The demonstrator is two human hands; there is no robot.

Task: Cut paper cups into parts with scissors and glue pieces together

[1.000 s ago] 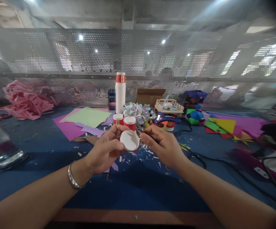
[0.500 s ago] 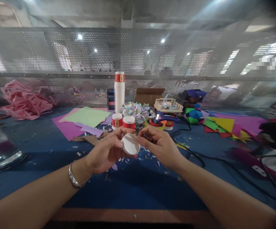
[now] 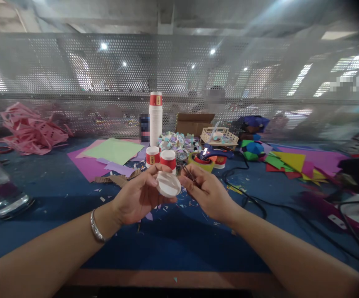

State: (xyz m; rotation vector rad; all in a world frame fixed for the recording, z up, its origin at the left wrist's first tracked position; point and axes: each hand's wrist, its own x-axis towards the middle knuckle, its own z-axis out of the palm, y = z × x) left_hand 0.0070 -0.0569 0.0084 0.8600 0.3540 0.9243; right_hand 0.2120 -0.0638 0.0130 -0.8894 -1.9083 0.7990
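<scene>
You can read no text here. The two small cups (image 3: 161, 157) just beyond your hands, and the cup stack (image 3: 155, 118) behind them, each carry a red band with a small gold label, but its marks are too small and blurred to make out. The dark box (image 3: 144, 128) beside the stack is pixelated, so nothing on it reads either.

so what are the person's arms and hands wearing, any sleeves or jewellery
Both forearms are bare, with no sleeves in view and no gloves. The left hand has a thin silver metal bangle round its wrist. The right hand and its wrist show no ring, watch or band.
</scene>
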